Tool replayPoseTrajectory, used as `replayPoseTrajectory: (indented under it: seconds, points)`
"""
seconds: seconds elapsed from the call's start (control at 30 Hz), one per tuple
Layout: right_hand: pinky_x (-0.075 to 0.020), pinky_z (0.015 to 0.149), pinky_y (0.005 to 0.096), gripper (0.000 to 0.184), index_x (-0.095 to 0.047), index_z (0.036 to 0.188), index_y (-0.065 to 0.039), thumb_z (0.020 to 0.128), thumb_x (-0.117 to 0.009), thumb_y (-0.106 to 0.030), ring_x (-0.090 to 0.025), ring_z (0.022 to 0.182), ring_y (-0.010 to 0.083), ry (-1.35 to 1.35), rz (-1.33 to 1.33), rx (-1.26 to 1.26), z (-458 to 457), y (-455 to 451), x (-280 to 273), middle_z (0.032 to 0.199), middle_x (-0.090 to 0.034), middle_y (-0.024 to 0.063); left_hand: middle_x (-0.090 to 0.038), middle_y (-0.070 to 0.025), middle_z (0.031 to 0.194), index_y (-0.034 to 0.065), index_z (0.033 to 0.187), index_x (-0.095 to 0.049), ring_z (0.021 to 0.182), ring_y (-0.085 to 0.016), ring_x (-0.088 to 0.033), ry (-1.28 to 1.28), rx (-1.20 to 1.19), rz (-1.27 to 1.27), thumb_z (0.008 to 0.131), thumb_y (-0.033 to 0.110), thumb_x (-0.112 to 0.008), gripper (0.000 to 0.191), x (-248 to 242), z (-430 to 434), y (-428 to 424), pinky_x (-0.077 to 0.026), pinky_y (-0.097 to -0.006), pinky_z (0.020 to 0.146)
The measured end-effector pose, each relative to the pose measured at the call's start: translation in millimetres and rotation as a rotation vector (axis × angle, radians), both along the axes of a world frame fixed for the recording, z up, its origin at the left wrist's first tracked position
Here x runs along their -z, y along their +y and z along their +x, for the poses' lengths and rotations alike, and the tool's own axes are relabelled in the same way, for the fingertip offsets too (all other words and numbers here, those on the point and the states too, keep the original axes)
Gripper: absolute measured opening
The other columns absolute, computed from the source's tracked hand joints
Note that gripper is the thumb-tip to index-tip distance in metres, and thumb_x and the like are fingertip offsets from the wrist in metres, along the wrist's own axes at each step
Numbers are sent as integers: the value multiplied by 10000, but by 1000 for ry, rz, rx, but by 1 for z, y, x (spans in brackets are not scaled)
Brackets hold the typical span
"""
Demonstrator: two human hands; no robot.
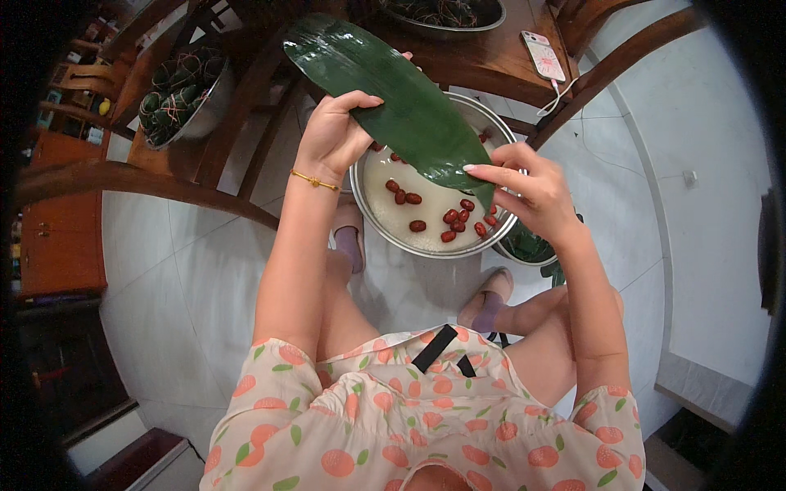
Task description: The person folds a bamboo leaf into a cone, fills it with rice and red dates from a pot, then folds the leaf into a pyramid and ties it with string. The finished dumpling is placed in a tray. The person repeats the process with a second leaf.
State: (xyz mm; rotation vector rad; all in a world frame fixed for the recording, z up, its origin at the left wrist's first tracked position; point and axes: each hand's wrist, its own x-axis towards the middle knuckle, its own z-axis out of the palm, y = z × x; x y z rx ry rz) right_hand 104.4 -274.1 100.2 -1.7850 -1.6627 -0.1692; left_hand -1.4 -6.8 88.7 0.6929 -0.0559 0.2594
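Note:
A long, wet green leaf [393,104] is stretched between my two hands above a metal basin. My left hand [344,126] grips its left edge, thumb on top and the other fingers mostly hidden beneath. Between thumb and fingers, my right hand [531,184] pinches the leaf's lower right end. Below, the round metal basin [393,240] holds white rice in cloudy water [393,215], with several red jujubes [417,226] scattered in it. The leaf covers the basin's upper part. Partly behind my right hand, a smaller bowl [540,262] contains dark green leaves [527,242].
At the left, a metal bowl of tied leaf-wrapped dumplings [178,107] rests on a wooden chair [147,161]. Another bowl [457,27] of wrapped bundles stands on the wooden surface ahead. A phone [543,56] with a white cable [556,101] lies near that surface's right edge.

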Motion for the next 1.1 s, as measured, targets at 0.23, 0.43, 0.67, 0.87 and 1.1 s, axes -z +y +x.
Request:
replayPoseTrajectory:
  seconds: [0.23,0.43,0.67,0.87,1.1]
  points:
    - [-445,615,304,88,-678,827,-23,847,-716,-100,-541,668,187,384,16,158,-1,10,0,796,-533,71,-575,-190,1358,-55,1334,-518,1221,-307,-580,114,-82,212,866,-65,-541,468,15,8,-7,-471,-440,1067]
    - [-500,640,199,235,-651,1033,-1,961,-661,-224,-557,660,46,1538,6,281,10,15,6,782,-604,-17,-693,-68,1093,-5,1161,-646,969,-140,-654,317,-223,556,944,68,-626,229,25,14,-40,-534,-293,850]
    - [-628,803,295,235,-586,1190,49,998,-550,-83,-708,908,151,2152,212,82,19,17,23,1101,-680,125,-696,-53,1098,1,1181,-638,982,-110,-638,12,-123,916,833,123,-794,400,22,11,-61,-519,-265,884]
    - [-623,821,275,208,-552,1181,12,1026,-517,-122,-704,911,140,2203,292,-227,27,16,15,1177,-667,160,-674,-50,1178,9,1252,-608,1053,-134,-629,231,-67,953,845,57,-766,439,31,13,-65,-506,-292,934]
    - [-482,697,214,409,-587,1201,-16,923,-710,-291,-602,830,66,1136,131,374,22,23,8,1050,-658,36,-644,-86,1244,2,1299,-567,1098,-164,-624,237,106,423,953,92,-645,366,26,6,-62,-518,-319,935]
